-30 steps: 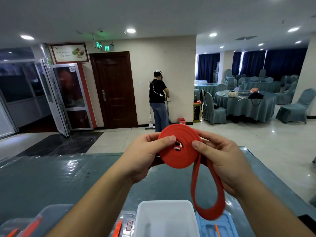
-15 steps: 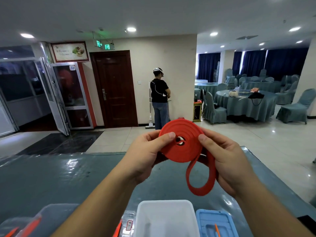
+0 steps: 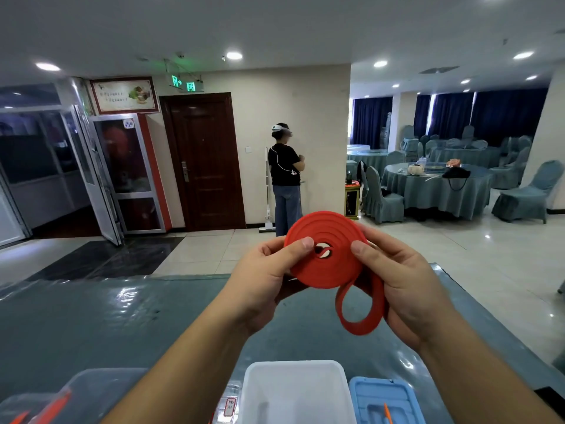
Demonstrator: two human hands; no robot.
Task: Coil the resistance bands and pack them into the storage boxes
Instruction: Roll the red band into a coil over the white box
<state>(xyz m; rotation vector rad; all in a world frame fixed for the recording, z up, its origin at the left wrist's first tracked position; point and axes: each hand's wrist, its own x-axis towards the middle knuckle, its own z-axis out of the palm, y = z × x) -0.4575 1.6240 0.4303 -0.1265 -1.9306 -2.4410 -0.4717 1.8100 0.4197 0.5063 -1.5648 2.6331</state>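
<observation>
The red band (image 3: pixel 325 252) is wound into a flat disc held up in the air above the middle of the table (image 3: pixel 91 316), with one short loop of tail hanging from its lower right side. The left hand (image 3: pixel 263 280) pinches the disc, thumb on its face beside the centre hole. The right hand (image 3: pixel 406 289) grips the other side, thumb on the face, fingers curled behind where the tail passes.

The coiling step looks nearly done. The next move likely calls for winding the last loop on while both thumbs keep the turns from springing loose.

At the table's near edge sit an open white box (image 3: pixel 293 390), a blue lid (image 3: pixel 382 399) to its right and a clear box (image 3: pixel 46 402) to its left. Nothing stands between coil and white box. A person (image 3: pixel 286 179) stands well beyond the table.
</observation>
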